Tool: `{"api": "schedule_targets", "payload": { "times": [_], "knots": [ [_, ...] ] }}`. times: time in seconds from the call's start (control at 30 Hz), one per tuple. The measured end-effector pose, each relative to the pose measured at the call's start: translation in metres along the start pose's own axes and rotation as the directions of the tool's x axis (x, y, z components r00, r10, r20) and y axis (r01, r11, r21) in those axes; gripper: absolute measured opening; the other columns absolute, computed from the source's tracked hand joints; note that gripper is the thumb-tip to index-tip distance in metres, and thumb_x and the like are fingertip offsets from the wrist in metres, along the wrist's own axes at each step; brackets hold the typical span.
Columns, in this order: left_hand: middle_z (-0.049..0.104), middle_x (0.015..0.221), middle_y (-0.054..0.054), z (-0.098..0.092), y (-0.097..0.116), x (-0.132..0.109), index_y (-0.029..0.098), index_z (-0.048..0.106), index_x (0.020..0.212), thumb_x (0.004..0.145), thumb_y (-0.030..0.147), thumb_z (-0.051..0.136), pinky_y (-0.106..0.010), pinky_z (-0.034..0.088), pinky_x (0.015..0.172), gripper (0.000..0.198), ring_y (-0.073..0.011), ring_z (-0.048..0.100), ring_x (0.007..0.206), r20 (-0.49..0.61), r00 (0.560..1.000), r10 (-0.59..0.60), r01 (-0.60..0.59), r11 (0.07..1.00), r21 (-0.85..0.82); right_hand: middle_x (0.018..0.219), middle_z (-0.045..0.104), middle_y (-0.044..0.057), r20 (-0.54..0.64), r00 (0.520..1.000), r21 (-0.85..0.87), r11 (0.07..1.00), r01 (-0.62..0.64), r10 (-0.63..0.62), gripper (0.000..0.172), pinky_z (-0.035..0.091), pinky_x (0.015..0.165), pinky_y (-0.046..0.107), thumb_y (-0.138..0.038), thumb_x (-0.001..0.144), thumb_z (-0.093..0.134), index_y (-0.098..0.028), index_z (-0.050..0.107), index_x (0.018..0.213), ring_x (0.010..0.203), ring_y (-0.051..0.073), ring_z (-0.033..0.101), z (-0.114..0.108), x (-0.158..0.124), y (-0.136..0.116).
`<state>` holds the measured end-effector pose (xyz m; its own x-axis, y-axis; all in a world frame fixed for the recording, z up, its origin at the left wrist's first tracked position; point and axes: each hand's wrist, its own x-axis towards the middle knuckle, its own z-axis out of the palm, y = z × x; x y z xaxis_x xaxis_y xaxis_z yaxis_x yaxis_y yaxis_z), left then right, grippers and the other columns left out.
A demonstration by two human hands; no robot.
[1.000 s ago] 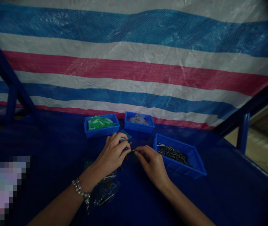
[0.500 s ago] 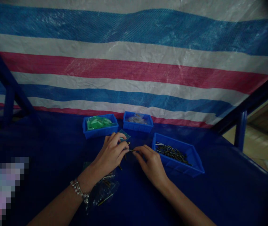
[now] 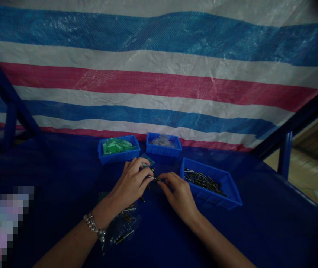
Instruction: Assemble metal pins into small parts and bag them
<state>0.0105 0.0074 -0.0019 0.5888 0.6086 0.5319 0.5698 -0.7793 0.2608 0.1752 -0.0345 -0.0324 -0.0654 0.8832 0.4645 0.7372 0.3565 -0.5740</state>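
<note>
Both hands at work over the middle of the blue bench, held a short gap apart, one thin rod spanning between them. Rod lies near level, pale toward its left end, dark toward its right.

Left hand: grip together, thumb and forefinger pinched on the rod's pale end. Remaining fingers bent, arched above a small teal packet; contact with it cannot be told. Bracelet on this wrist.

Right hand: grip likewise together, thumb and fingertips clamped on the rod's dark end; other fingers curled in toward the palm. Exact finger contact too small and dim to resolve.

Below the left hand: a few dark pieces on the bench, partly hidden. Nearer, beside the left wrist: clear bags, a thin yellowish rod showing at them.

Right of the right hand: long blue bin, set at a slant, with a heap of dark rods. Far side, left: blue bin of green packets. Far side, centre: blue bin of clear packets. Striped sheet behind.
</note>
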Motion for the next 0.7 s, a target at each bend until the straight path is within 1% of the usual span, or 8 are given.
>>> {"api": "schedule_targets", "payload": {
  "times": [0.27, 0.37, 0.7],
  "knots": [
    [0.048, 0.100, -0.005, -0.0007, 0.0002, -0.0004, 0.019, 0.054, 0.086, 0.079, 0.018, 0.052, -0.036, 0.034, 0.075, 0.007, -0.0189, 0.047, 0.092, -0.009, 1.000, -0.011, 0.011, 1.000, -0.016, 0.078, 0.057, 0.003, 0.011, 1.000, 0.055, 0.999, 0.004, -0.004, 0.014, 0.044, 0.065, 0.023, -0.021, 0.084, 0.043, -0.019, 0.057, 0.086, 0.071, 0.014, 0.056, -0.0014, 0.0001, -0.0018],
    [0.048, 0.100, -0.004, -0.0002, -0.0005, -0.0004, 0.019, 0.054, 0.085, 0.079, 0.017, 0.052, -0.035, 0.034, 0.075, 0.007, -0.0189, 0.047, 0.092, -0.022, 1.000, -0.006, 0.006, 1.000, -0.018, 0.079, 0.058, 0.003, 0.027, 1.000, 0.067, 0.998, 0.002, -0.004, 0.016, 0.044, 0.068, 0.024, -0.021, 0.084, 0.042, -0.019, 0.058, 0.086, 0.072, 0.014, 0.056, -0.0013, 0.0002, -0.0016],
    [0.049, 0.098, -0.003, 0.0014, -0.0017, -0.0001, 0.019, 0.055, 0.083, 0.079, 0.017, 0.052, -0.034, 0.033, 0.075, 0.005, -0.0181, 0.048, 0.091, -0.044, 0.999, 0.001, -0.002, 0.999, -0.032, 0.078, 0.058, 0.004, 0.038, 0.999, 0.059, 0.998, 0.027, -0.030, 0.019, 0.045, 0.067, 0.025, -0.021, 0.085, 0.039, -0.019, 0.058, 0.086, 0.072, 0.015, 0.057, 0.0002, 0.0009, 0.0003]
  ]
}}
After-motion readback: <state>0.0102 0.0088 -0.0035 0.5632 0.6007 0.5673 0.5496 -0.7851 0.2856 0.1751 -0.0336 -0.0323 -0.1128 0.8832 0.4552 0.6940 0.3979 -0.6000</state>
